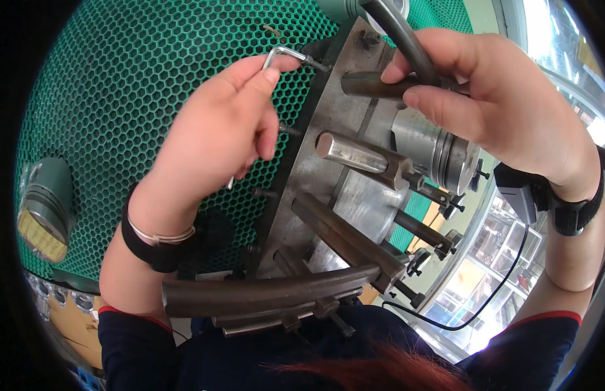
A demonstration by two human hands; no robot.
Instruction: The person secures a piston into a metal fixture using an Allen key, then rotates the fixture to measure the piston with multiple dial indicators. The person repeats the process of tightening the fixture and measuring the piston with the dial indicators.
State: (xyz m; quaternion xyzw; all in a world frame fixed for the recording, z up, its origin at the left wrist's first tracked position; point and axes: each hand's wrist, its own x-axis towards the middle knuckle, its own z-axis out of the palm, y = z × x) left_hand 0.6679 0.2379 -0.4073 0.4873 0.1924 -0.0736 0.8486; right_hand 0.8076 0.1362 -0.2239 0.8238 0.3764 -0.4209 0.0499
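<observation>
My left hand (214,127) pinches a silver hex key (283,51), its bent end meeting a dark screw (317,65) on the side of a steel fixture (318,124). The key's other end shows below my palm. At the fixture's far end, my right hand (504,98) is closed around a dark curved metal bar (401,38), where it crosses a round post (367,84). Some right fingers are hidden behind the bar. A metal piston (462,163) with ring grooves sits against the fixture, below my right hand.
The fixture stands on a green honeycomb mat (133,85). More posts (335,234) and a long curved bar (250,296) jut toward me. A piston (48,202) with a yellow label lies at left. A black cable (472,319) hangs from a device (517,192) on my right wrist.
</observation>
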